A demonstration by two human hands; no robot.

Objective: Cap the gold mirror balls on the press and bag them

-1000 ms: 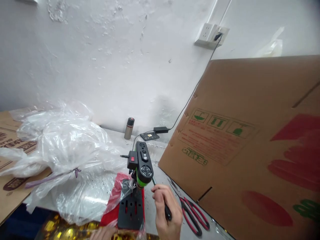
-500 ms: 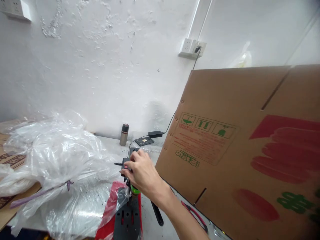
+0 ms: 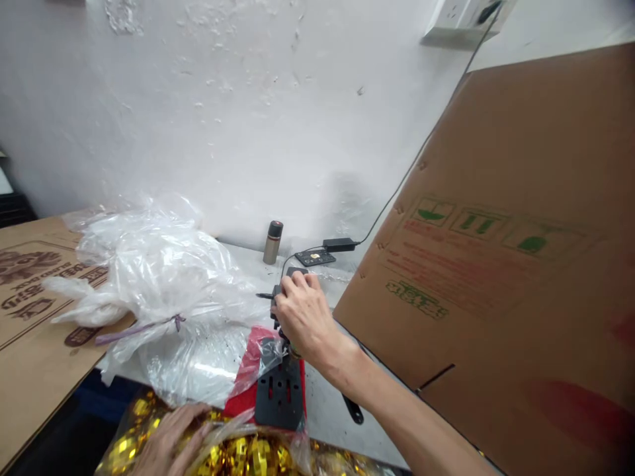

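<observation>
My right hand (image 3: 310, 320) curls over the top of a black clamp-like device (image 3: 276, 303), its fingers closed and partly hiding it. Below that device lies a slotted black plate (image 3: 280, 390) on a red sheet (image 3: 242, 393), partly covered by clear film. At the bottom, my left hand (image 3: 173, 436) grips a clear plastic bag of shiny gold mirror balls (image 3: 260, 455) at the table's near edge. The undersides of its fingers are hidden.
A large cardboard box (image 3: 476, 277) leans on the right. Crumpled clear plastic bags (image 3: 163, 264) heap at left beside flat printed cardboard (image 3: 40, 330). A steel flask (image 3: 272, 243), a black adapter (image 3: 339, 244) with its cord and a dark flat panel (image 3: 315, 256) lie near the wall.
My left hand and the bag of gold mirror balls have come into view at the bottom. My right hand stays at the device, its fingers more curled. The view has shifted.
</observation>
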